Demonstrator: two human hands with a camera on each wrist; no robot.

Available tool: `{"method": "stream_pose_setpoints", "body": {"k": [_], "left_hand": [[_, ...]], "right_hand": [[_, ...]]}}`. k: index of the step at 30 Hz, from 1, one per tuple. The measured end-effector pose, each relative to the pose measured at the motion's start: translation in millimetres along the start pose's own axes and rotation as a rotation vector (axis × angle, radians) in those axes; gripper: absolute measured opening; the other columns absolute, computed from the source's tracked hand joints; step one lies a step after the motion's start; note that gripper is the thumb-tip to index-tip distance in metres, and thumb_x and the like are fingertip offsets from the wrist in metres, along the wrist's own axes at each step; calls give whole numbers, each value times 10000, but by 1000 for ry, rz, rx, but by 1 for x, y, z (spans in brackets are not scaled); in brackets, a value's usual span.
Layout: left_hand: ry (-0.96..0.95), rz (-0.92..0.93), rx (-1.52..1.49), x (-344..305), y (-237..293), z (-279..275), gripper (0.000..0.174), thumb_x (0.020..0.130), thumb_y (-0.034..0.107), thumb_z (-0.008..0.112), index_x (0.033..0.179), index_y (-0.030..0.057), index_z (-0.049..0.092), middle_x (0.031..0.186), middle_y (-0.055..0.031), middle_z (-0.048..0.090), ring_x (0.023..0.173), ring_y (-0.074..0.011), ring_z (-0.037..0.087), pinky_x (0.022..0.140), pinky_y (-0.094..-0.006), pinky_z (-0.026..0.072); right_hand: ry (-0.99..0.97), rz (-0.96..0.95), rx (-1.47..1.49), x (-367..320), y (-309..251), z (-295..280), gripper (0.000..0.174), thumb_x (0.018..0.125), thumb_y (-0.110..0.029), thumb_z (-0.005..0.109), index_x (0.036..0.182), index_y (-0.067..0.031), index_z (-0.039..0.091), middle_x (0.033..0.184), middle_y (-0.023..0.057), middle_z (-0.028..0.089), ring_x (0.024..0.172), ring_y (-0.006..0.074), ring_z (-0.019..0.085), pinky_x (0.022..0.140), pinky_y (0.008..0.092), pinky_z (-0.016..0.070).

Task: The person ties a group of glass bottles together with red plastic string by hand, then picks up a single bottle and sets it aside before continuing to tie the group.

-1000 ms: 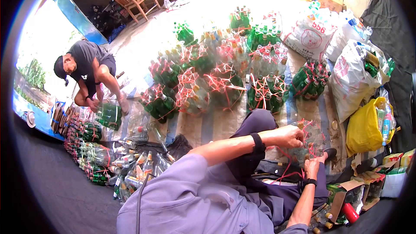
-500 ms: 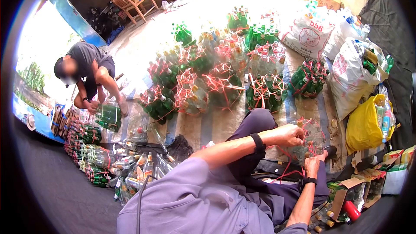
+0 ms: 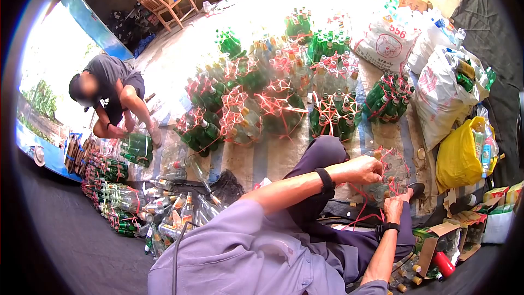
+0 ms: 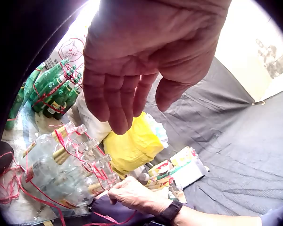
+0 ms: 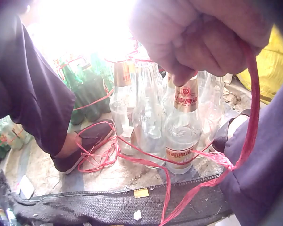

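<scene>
A cluster of clear glass bottles stands upright between the person's legs, with red plastic twine looped round it. My right hand, fingers curled, grips the twine beside the bottle tops; a length runs down from the fist to a knot low on the bundle. On the other side, my left hand hovers above the bottles with its fingers loosely bent and the thumb apart. Nothing shows between them. In the head view the left hand overlaps the bundle's edge, and the right hand is at its near side.
Tied bundles of green bottles and clear ones stand ahead. Stuffed white sacks and a yellow bag line the right, above open cartons. Loose bottles lie at left, near a crouching person.
Both my hands and the bottle bundle keep nearly the same place. The head view shifts slightly, and the crouching person's hands shift a little at a green bundle.
</scene>
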State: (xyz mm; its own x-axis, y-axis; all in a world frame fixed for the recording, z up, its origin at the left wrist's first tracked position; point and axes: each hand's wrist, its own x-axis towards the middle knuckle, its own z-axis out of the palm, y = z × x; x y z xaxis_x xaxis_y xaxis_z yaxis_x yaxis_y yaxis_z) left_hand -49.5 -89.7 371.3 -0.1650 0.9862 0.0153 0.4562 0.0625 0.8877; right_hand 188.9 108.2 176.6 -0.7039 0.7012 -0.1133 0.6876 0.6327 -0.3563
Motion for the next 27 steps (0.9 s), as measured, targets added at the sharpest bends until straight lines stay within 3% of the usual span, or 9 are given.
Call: {"method": "stream_pose_setpoints", "body": {"k": [8, 20, 27], "left_hand": [[-20, -15, 6, -1, 1, -1, 301, 846, 234, 617, 988, -29, 653, 858, -209, 681, 804, -341, 664, 732, -424, 512], [-18, -23, 17, -1, 2, 0, 302, 844, 231, 615, 997, -27, 652, 863, -214, 680, 814, -344, 664, 742, -424, 512], [-17, -20, 29, 0, 0, 2, 306, 837, 235, 608, 994, -23, 654, 848, -214, 678, 803, -348, 666, 733, -427, 513]], "right_hand": [[58, 40, 53, -8, -24, -19, 286, 752, -192, 564, 702, 77, 647, 750, 308, 634, 751, 474, 640, 718, 531, 508], [112, 45, 82, -3, -6, -1, 277, 749, -198, 582, 714, 67, 656, 767, 304, 643, 788, 468, 646, 746, 515, 520], [58, 57, 77, -9, -22, -18, 260, 751, -191, 577, 705, 52, 659, 768, 289, 647, 772, 467, 644, 722, 519, 518]]}}
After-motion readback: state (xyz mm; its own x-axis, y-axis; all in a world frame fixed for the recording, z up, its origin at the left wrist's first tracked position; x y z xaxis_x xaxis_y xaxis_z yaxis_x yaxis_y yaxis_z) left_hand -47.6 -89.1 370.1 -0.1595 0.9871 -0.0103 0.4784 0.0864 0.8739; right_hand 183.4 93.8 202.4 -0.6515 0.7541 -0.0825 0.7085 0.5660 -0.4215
